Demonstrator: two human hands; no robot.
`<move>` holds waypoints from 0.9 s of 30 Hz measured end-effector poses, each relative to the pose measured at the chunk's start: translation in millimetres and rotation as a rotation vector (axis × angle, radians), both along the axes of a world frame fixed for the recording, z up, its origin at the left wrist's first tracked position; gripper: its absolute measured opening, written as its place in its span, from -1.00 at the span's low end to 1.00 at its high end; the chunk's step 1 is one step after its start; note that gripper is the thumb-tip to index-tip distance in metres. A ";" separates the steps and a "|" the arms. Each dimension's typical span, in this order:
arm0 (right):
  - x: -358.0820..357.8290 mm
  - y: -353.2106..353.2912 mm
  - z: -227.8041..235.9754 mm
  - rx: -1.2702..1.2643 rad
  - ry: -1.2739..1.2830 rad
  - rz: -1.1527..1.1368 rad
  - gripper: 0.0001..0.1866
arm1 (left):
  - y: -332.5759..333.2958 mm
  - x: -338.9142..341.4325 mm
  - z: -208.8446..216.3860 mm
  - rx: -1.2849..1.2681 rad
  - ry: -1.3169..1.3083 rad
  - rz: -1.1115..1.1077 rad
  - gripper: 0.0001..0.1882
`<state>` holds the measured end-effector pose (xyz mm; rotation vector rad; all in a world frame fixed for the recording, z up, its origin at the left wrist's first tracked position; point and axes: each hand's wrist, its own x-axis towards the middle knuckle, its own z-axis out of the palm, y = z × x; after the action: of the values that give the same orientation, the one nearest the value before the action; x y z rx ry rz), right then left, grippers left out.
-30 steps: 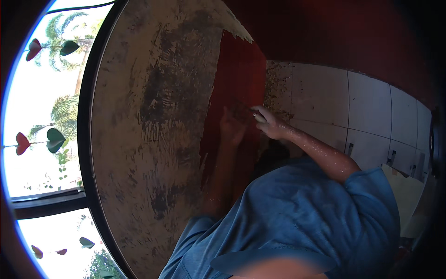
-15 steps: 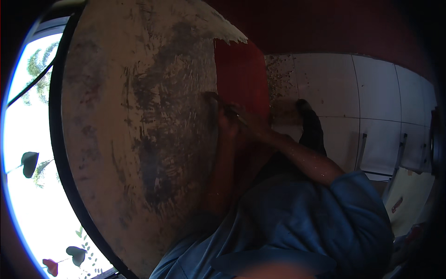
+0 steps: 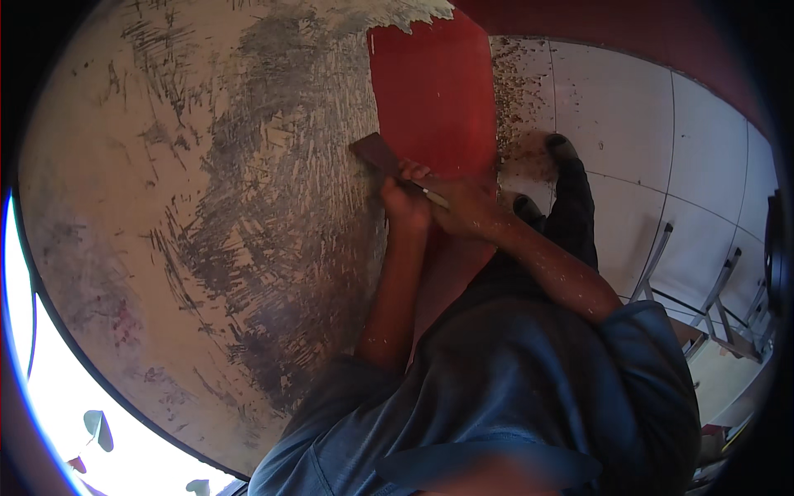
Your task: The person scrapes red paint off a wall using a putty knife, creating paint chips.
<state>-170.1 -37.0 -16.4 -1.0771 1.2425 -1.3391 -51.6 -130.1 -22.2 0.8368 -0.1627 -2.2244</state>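
A scraper point(image 3: 375, 154) with a wide flat dark blade lies against the wall, its blade edge at the scratched, patchy surface point(image 3: 273, 165) left of the red paint. My right hand point(image 3: 466, 207) is closed around its pale handle. Close behind the blade, my left hand point(image 3: 405, 202) is closed on the scraper too, fingers near the blade's base. Parts of the handle are hidden by my fingers. Next to the blade, on its right, is the smooth red band point(image 3: 434, 91), with a ragged edge of beige coating at its top.
Crumbs of debris point(image 3: 517, 99) are scattered over the white tiled floor point(image 3: 616, 124) along the wall's foot. My shoe point(image 3: 561, 147) stands beside them. Metal legs point(image 3: 657, 256) of a piece of furniture rise at the right. A bright window point(image 3: 41, 422) borders the wall at lower left.
The view has turned and brightened, so less window and more floor show. The scraper blade now shows its broad face; both hands still hold it.
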 end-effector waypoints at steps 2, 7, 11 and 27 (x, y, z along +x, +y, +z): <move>-4.2 2.2 0.6 0.069 0.004 0.047 -0.55 | 6.2 -3.3 -0.2 -0.046 -0.195 -0.003 -0.87; -7.5 -1.8 3.2 -0.108 0.037 0.035 -0.58 | 5.9 3.5 1.8 0.037 -0.039 0.044 -0.90; -19.4 -4.2 0.4 0.107 0.107 0.156 -0.60 | 10.1 -17.7 4.5 -0.010 -0.054 0.006 -0.90; -26.1 -22.7 -11.3 -0.012 0.119 0.109 -0.62 | -8.7 -31.6 8.4 0.005 -0.138 0.029 -0.89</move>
<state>-196.1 -59.7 -27.7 -1.2305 1.2444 -1.2157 -83.2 -138.7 -13.9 0.9902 -0.2101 -2.1412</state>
